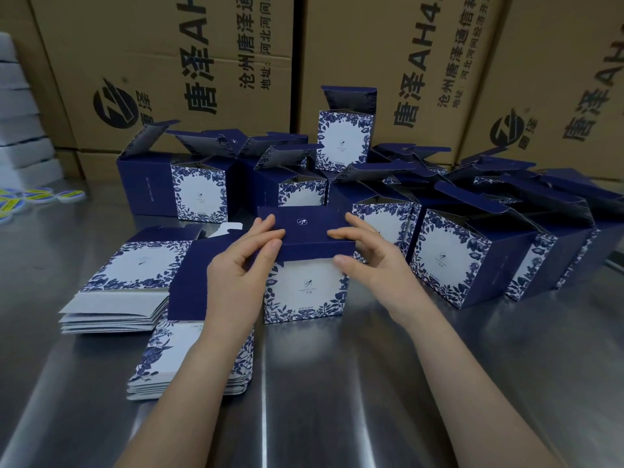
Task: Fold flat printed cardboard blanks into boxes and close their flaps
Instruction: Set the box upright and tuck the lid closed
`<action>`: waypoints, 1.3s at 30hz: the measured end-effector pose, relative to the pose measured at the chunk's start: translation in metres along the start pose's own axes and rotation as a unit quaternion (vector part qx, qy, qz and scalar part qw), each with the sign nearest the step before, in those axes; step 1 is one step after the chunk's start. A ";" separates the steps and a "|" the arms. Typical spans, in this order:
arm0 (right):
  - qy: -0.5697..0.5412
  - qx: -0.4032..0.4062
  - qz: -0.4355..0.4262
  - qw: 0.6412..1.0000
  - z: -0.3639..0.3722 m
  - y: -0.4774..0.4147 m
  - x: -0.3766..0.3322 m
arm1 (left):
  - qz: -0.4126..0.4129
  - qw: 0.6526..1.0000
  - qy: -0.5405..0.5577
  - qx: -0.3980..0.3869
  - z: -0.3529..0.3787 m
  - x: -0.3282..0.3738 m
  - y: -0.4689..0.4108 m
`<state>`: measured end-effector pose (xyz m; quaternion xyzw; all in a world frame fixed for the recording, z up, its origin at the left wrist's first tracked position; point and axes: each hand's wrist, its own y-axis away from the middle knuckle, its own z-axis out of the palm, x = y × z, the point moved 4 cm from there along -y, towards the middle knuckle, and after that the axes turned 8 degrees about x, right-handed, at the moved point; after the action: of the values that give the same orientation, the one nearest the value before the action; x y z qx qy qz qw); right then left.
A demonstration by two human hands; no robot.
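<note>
A blue and white floral box [305, 292] stands upright on the steel table [337, 383] in front of me. Its navy lid flap [309, 228] lies folded over the top, with the tuck edge bent down at the front. My left hand [243, 261] pinches the flap's left front corner, fingers on top and thumb at the front. My right hand [368, 255] pinches the right front corner the same way. Two stacks of flat blanks [114, 292] [158, 359] lie to the left, the nearer one partly under my left forearm.
Several folded boxes with raised lids [445, 251] crowd the table behind and to the right, some upright, some tipped over. Large brown shipping cartons [169, 62] form a wall at the back. White stacked items [20, 130] and small yellow pieces [20, 197] sit at far left.
</note>
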<state>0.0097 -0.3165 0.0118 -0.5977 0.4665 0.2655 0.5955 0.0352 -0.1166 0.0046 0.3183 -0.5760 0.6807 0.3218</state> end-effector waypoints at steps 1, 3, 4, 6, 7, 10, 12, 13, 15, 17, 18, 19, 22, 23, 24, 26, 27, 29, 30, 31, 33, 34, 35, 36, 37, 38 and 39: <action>-0.006 0.000 0.005 1.000 0.001 0.000 0.002 | 0.003 1.000 -0.006 0.002 0.001 0.000 0.001; -0.012 -0.001 0.011 1.000 0.004 0.001 0.004 | 0.004 1.000 -0.010 0.004 0.001 0.001 0.001; -0.013 0.005 0.013 1.000 0.004 0.001 0.005 | 0.002 1.000 -0.010 0.004 0.001 0.001 0.001; -0.017 0.028 0.012 0.999 0.004 0.000 0.005 | -0.004 1.000 -0.013 0.006 0.001 0.000 0.002; -0.019 0.039 0.009 0.999 0.005 0.000 0.005 | -0.007 1.000 -0.021 0.009 0.002 -0.001 0.002; -0.005 0.063 -0.006 0.998 0.008 0.001 0.006 | 0.007 0.996 -0.085 0.031 0.002 -0.005 0.004; 0.002 0.071 -0.013 0.997 0.010 0.001 0.006 | 0.015 0.993 -0.115 0.038 0.002 -0.005 0.005; 0.006 0.075 -0.015 0.997 0.010 0.002 0.006 | 0.015 0.992 -0.119 0.039 0.003 -0.006 0.005; 0.019 0.081 -0.020 0.996 0.010 0.002 0.007 | 0.005 0.992 -0.119 0.042 0.002 -0.007 0.005; 0.030 0.086 -0.025 0.996 0.010 0.002 0.006 | -0.002 0.992 -0.114 0.049 0.001 -0.005 0.004; 0.034 0.088 -0.030 0.995 0.010 0.002 0.005 | -0.004 0.993 -0.108 0.054 0.000 -0.004 0.004; 0.037 0.091 -0.036 0.994 0.010 0.003 0.003 | -0.005 0.993 -0.098 0.062 0.000 -0.002 0.004; 0.031 0.109 -0.059 0.992 0.006 0.004 -0.007 | -0.017 0.993 -0.054 0.103 -0.005 0.001 0.005; 0.024 0.121 -0.065 0.990 0.004 0.005 -0.012 | -0.026 0.992 -0.041 0.118 -0.007 0.000 0.005; 0.016 0.136 -0.074 0.988 0.002 0.005 -0.019 | -0.036 0.990 -0.027 0.131 -0.008 0.000 0.005; -0.001 0.173 -0.098 0.980 -0.005 0.007 -0.036 | -0.061 0.989 -0.016 0.134 -0.009 -0.002 0.004; -0.009 0.197 -0.112 0.974 -0.010 0.008 -0.046 | -0.073 0.990 -0.023 0.118 -0.007 -0.004 0.004; -0.020 0.254 -0.142 0.957 -0.026 0.006 -0.067 | -0.086 0.993 -0.051 0.070 0.000 -0.007 0.006; -0.024 0.283 -0.157 0.946 -0.037 0.003 -0.078 | -0.084 0.993 -0.068 0.045 0.004 -0.008 0.007; -0.031 0.311 -0.169 0.935 -0.049 0.000 -0.089 | -0.079 0.993 -0.087 0.017 0.008 -0.009 0.010; -0.035 0.357 -0.185 0.915 -0.074 -0.009 -0.108 | -0.070 0.988 -0.133 -0.047 0.016 -0.009 0.016; -0.029 0.376 -0.191 0.906 -0.087 -0.014 -0.116 | -0.070 0.984 -0.144 -0.077 0.020 -0.009 0.019; -0.016 0.393 -0.193 0.899 -0.100 -0.020 -0.122 | -0.072 0.981 -0.147 -0.103 0.023 -0.009 0.022; 0.000 0.409 -0.192 0.892 -0.112 -0.027 -0.126 | -0.074 0.978 -0.150 -0.122 0.026 -0.009 0.024; 0.019 0.424 -0.187 0.886 -0.124 -0.033 -0.128 | -0.074 0.976 -0.155 -0.137 0.027 -0.009 0.026; 0.036 0.437 -0.180 0.881 -0.135 -0.040 -0.129 | -0.076 0.973 -0.161 -0.146 0.028 -0.009 0.027; 0.052 0.448 -0.172 0.876 -0.145 -0.046 -0.128 | -0.077 0.972 -0.164 -0.151 0.028 -0.009 0.027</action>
<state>-0.0384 -0.4311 0.1665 -0.3508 0.4559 -0.1104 0.8105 0.0205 -0.1487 -0.0148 0.4168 -0.6903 0.4978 0.3193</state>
